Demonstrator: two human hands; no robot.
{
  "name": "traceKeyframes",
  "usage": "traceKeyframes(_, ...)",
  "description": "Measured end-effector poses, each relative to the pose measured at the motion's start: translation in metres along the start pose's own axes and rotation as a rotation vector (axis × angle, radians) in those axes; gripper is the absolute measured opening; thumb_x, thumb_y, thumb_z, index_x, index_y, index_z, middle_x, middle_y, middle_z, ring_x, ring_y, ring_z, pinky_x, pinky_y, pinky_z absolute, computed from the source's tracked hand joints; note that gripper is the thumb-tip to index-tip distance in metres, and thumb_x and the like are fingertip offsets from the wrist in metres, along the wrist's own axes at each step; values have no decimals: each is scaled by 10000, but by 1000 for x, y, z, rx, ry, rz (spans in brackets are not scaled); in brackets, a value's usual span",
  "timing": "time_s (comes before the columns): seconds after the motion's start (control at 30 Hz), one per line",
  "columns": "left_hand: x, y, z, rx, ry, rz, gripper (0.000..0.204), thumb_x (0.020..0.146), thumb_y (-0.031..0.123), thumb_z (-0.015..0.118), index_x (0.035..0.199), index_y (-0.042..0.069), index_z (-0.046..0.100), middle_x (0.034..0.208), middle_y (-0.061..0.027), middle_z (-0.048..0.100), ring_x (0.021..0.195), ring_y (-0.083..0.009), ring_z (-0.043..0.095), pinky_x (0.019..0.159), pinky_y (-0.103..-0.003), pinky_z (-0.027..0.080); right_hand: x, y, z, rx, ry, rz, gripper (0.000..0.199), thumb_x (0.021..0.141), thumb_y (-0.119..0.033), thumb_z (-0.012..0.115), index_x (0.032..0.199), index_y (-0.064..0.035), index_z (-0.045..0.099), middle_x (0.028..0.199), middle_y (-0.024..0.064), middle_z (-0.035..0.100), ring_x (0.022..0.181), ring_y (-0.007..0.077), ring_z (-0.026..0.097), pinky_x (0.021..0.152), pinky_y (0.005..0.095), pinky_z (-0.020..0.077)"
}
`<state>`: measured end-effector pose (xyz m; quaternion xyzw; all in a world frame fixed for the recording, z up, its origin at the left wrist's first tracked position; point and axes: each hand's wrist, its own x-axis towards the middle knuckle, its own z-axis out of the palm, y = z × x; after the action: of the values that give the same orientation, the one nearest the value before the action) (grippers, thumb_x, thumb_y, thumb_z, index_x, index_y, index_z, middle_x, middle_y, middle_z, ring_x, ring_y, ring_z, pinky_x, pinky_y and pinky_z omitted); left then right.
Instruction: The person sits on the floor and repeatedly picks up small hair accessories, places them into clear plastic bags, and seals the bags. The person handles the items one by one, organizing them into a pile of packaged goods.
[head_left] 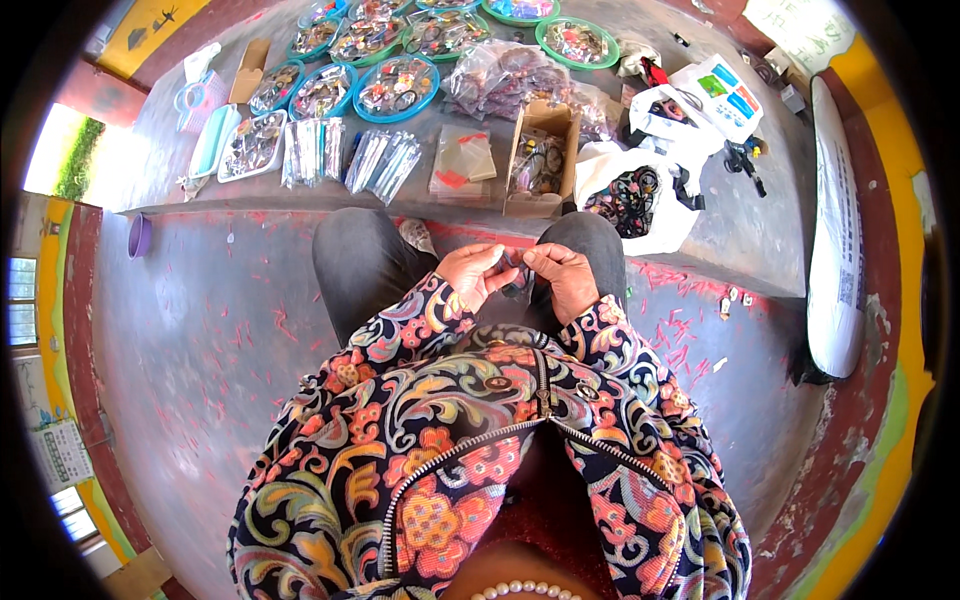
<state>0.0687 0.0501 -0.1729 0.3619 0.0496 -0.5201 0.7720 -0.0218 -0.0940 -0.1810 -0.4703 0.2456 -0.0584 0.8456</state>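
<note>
Over my lap, between my knees, both hands meet at a small see-through plastic bag. My left hand pinches its left side between thumb and fingers. From the other side, my right hand grips the upper edge, thumb and forefinger pressed together. What the bag holds is too small to make out. Just beyond my hands, on a raised concrete ledge, stand an open cardboard box of small bagged items and a stack of flat clear bags with red strips.
Blue and green basins of small accessories crowd the ledge. Bundles of wrapped sticks, a heap of filled bags and a white bag of dark bands are there too. Red scraps litter the floor.
</note>
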Motion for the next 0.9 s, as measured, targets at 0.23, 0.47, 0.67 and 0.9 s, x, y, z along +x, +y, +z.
traceKeyframes(0.23, -1, 1, 2, 33, 35, 7, 133, 841, 86, 522, 924, -9, 562, 919, -73, 583, 848, -174, 577, 769, -298, 506, -1, -1, -1, 31, 3, 46, 60, 748, -92, 645, 757, -33, 637, 643, -18, 571, 568, 49, 446, 546, 184, 344)
traceKeyframes(0.47, -2, -1, 14, 142, 181, 29, 116, 834, 69, 531, 904, -12, 574, 908, -82, 590, 845, -159, 580, 751, -269, 504, -3, -4, 4, 4, 9, 13, 57, 742, -87, 649, 748, -31, 642, 639, -16, 577, 562, 46, 438, 537, 181, 334)
traceKeyframes(0.67, -1, -1, 8, 32, 133, 52, 117, 830, 66, 539, 901, -19, 577, 904, -90, 591, 844, -145, 580, 740, -219, 499, 0, 1, 2, -17, 9, -19, 64, 736, -90, 660, 751, -30, 643, 619, -30, 556, 551, 39, 413, 526, 181, 321)
traceKeyframes(0.9, 2, -3, 4, -86, 41, 54, 131, 826, 67, 543, 892, -43, 569, 906, -114, 590, 839, -157, 582, 755, -213, 498, -3, -6, 6, -94, 32, 1, 80, 753, -117, 649, 735, -41, 633, 667, -30, 580, 574, 33, 435, 537, 176, 331)
